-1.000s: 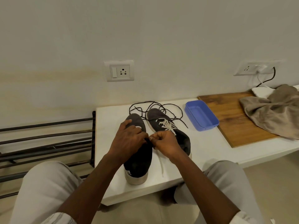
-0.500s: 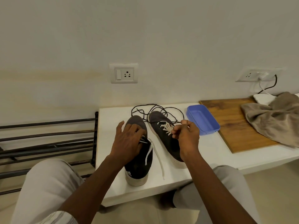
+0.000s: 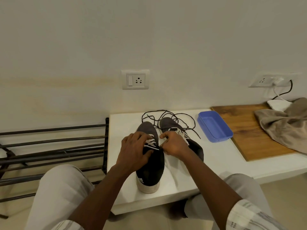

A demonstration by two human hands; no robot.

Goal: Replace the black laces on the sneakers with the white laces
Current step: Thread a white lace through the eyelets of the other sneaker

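Here, the left sneaker (image 3: 150, 170) stands on the white table (image 3: 123, 123), heel toward the person and toe toward the wall. A white lace (image 3: 152, 144) crosses its upper eyelets in several rows. The left hand (image 3: 134, 150) holds this sneaker from its left side, fingers curled over the laced upper and thumb lying across the edge of the opening. The right hand (image 3: 172, 145) sits just beside the sneaker's right edge, fingers curled, with thumb and forefinger pinching the white lace where it leaves the eyelets.

The right sneaker (image 3: 197, 150) lies immediately to the right, angled slightly outward and partly hidden behind the right hand. A second white lace (image 3: 180, 132) is threaded through it; how far up it runs cannot be told.

The black laces (image 3: 166, 111) lie loose in a tangle on the table, looping around and over the toes of both sneakers.

A blue tray (image 3: 214, 127) rests to the right of the laces, overlapping the near corner of a wooden board (image 3: 245, 130). A beige cloth (image 3: 285, 127) is heaped on the board's far side.

A wall socket (image 3: 135, 80) is mounted above the table, and a metal rack (image 3: 49, 146) stands to its left. The person's knees, in light trousers, frame the table's near edge.
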